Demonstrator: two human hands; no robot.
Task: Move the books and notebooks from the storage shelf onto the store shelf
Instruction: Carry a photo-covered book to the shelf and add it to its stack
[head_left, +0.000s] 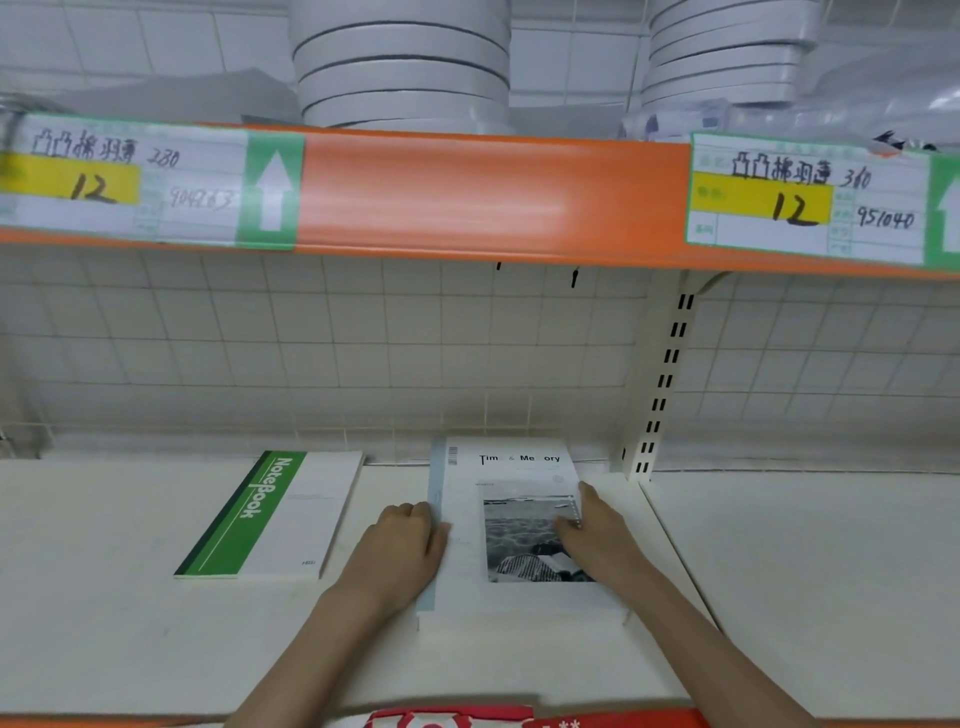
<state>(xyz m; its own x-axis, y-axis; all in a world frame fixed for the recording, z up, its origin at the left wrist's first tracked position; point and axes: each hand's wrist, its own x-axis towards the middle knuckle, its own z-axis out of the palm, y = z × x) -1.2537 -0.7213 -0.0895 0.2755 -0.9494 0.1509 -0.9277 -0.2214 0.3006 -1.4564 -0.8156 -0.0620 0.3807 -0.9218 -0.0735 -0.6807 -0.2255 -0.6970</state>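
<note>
From the head camera, you have both hands on the white book (511, 519) that lies flat on the cream shelf (779, 571), close to the slotted upright (662, 384). Your left hand (402, 551) sits at the book's left edge with the fingers curled against the spine side; whether they wrap under it, you cannot tell from here. Your right hand (597, 535) lies with fairly straight fingers pressing on the cover near its right edge, holding nothing. The green notebook (272, 514) lies flat on the same shelf to the left, apart from the book and untouched.

What could go wrong: the book appears to be more than one volume stacked, since a lower edge juts out at the front. If you push only the top cover, the stack may shear and splay. Slide it too far right and its corner could catch the upright. Let go with your left hand first and the pile may skew toward the notebook. The orange rail (493, 197) overhead hangs close, so lifting your arms sharply risks a knock against it.
</note>
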